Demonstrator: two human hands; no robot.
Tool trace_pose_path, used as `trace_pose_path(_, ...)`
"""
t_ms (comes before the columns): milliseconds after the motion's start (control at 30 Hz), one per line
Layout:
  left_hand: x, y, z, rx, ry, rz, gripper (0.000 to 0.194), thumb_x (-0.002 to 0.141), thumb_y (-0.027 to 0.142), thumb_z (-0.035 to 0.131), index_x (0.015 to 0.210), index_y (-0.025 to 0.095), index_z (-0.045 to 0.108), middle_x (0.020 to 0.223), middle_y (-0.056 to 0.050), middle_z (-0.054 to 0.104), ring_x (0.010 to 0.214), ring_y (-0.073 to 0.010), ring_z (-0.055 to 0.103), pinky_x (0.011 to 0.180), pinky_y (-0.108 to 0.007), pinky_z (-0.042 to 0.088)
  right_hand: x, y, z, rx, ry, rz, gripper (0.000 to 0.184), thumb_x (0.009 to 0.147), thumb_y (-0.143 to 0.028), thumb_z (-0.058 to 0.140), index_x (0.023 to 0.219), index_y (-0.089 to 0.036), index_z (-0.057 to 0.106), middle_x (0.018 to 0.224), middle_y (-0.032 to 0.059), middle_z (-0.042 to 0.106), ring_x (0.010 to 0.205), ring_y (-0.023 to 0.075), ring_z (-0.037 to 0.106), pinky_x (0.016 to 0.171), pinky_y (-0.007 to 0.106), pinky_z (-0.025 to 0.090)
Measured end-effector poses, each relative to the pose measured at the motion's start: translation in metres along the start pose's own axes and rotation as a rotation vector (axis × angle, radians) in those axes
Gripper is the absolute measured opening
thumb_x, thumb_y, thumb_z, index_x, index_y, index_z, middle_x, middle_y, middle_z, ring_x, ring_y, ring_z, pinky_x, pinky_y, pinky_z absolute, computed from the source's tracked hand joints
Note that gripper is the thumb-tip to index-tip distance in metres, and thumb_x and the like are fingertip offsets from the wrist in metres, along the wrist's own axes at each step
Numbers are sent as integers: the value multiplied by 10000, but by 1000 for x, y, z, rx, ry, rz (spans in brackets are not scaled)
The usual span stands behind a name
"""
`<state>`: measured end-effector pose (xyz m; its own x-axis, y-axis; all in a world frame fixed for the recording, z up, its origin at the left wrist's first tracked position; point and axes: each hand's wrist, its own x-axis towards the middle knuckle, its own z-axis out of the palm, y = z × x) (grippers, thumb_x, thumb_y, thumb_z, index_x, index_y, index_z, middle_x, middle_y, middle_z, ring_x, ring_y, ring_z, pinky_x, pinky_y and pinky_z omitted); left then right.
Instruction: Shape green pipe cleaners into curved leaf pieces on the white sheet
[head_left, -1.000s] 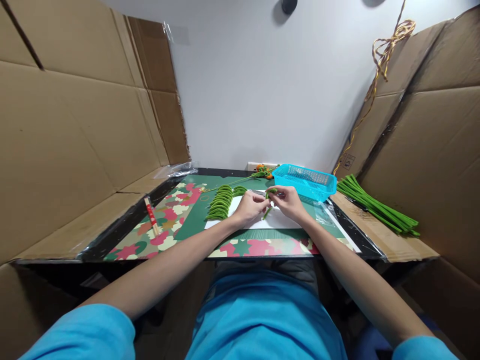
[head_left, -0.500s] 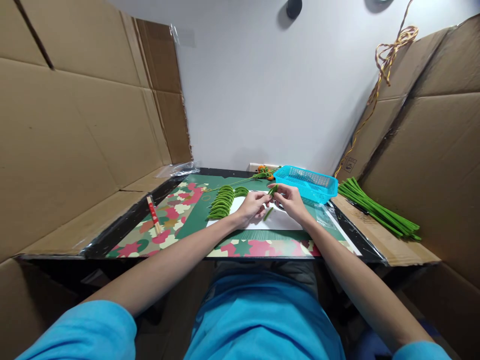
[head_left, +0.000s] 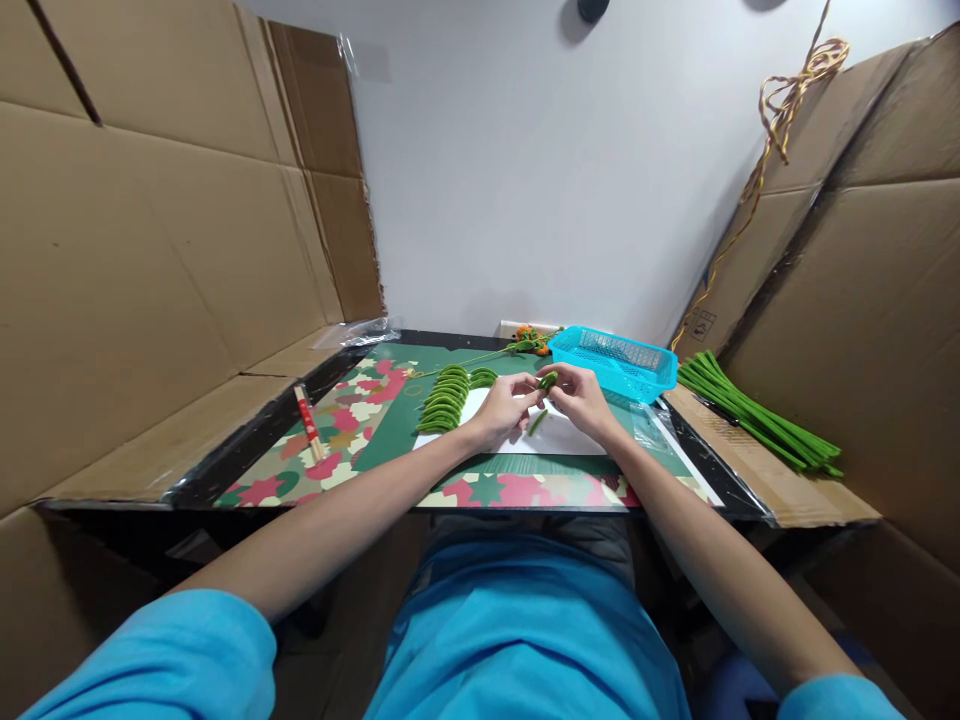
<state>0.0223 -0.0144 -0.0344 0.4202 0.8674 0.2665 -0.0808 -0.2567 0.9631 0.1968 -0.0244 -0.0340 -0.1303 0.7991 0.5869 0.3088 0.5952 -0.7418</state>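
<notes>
Both my hands meet over a white sheet [head_left: 570,440], fingers closed around a green pipe cleaner [head_left: 548,381] that is bent into a small curved piece. My left hand [head_left: 504,408] pinches its lower left side, and my right hand [head_left: 581,398] grips it from the right. Below them a short straight green piece [head_left: 537,423] hangs or lies over the paper; I cannot tell which. To the left sits a column of bent green pipe cleaner pieces [head_left: 443,400], with a shorter group [head_left: 482,378] beside its top.
A blue plastic basket [head_left: 615,365] stands at the back right, near orange flowers on a stem [head_left: 531,338]. Long green pipe cleaners [head_left: 765,415] lie on cardboard at right. Red-wrapped chopsticks [head_left: 307,422] rest at left. Cardboard walls [head_left: 150,220] flank the table.
The bent pipe cleaner between my fingers has turned and looks more rounded. My hands stay in nearly the same place, and the camera view has shifted slightly.
</notes>
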Motion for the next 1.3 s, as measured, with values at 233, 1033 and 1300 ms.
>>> trace_pose_path(233,-1,2,-1,10,6,23,297,867,420,748,871,150,623,707,8,653,327,-53,487,294,-175,291,-1,-4,1,66,-7,13,274,766,-223,551,946,-173,751,701,5,681,575,133,575,552,239,457)
trace_pose_path(1033,1,0,-4,332,-65,101,318,992,518,563,951,209,496,718,23,677,302,-77,499,289,-184,311,8,1,4,-107,17,78,92,794,-214,605,707,-185,612,602,-12,639,572,133,583,558,225,383)
trace_pose_path(1300,6,-4,-6,303,-90,57,343,957,544,589,967,219,480,733,18,689,309,-76,480,301,-187,304,11,2,1,-152,27,32,71,772,-137,608,718,-173,637,619,-19,648,585,126,579,572,222,375)
